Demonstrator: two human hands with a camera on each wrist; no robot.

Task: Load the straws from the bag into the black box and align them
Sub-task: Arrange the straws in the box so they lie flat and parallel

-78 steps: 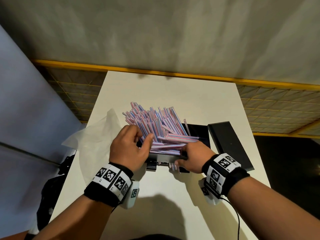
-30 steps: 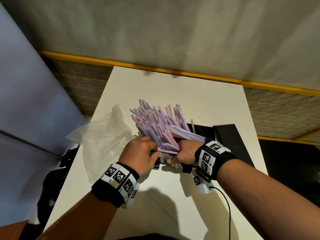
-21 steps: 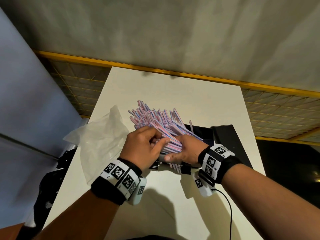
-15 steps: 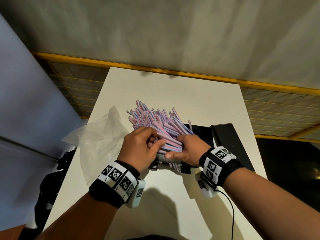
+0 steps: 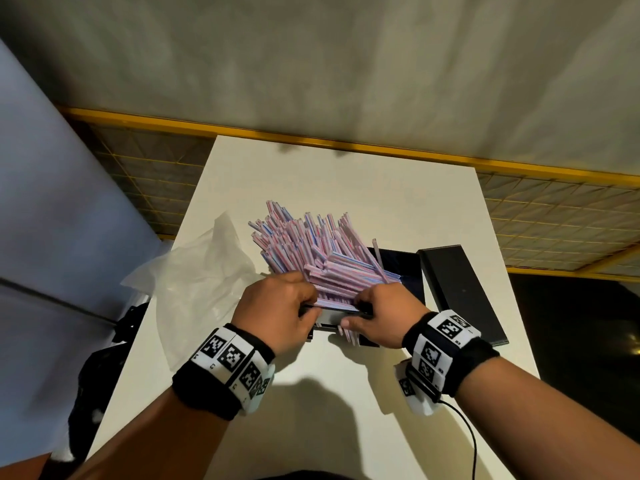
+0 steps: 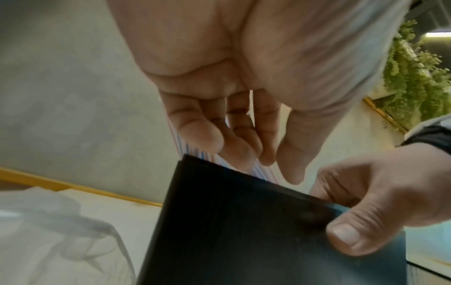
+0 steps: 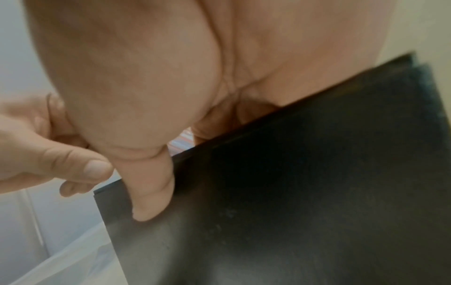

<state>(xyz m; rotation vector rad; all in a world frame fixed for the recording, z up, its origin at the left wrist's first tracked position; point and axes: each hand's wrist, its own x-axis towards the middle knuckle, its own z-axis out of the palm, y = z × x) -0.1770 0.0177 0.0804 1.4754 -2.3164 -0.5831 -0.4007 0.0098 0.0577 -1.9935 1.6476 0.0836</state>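
A thick fan of pink, blue and white striped straws (image 5: 311,251) lies in the black box (image 5: 408,268), their far ends sticking out over its far left side. My left hand (image 5: 277,313) presses bent fingers (image 6: 231,140) down on the straws' near ends (image 6: 185,146) just above the box's near wall (image 6: 244,221); its thumb hangs free. My right hand (image 5: 377,313) grips that near wall, with the thumb (image 7: 151,192) flat on the outside of the box (image 7: 292,192) and the fingers over the rim on the straws. A few straw ends poke out below the near wall.
The crumpled clear plastic bag (image 5: 197,278) lies left of the box on the white table (image 5: 329,393). The black lid (image 5: 460,289) lies flat to the right, close beside the box. The table's left and right edges are near.
My left hand rose from the box's near left corner onto the straws' near ends. The right hand stayed at the near wall. The straw pile lies a little lower and flatter.
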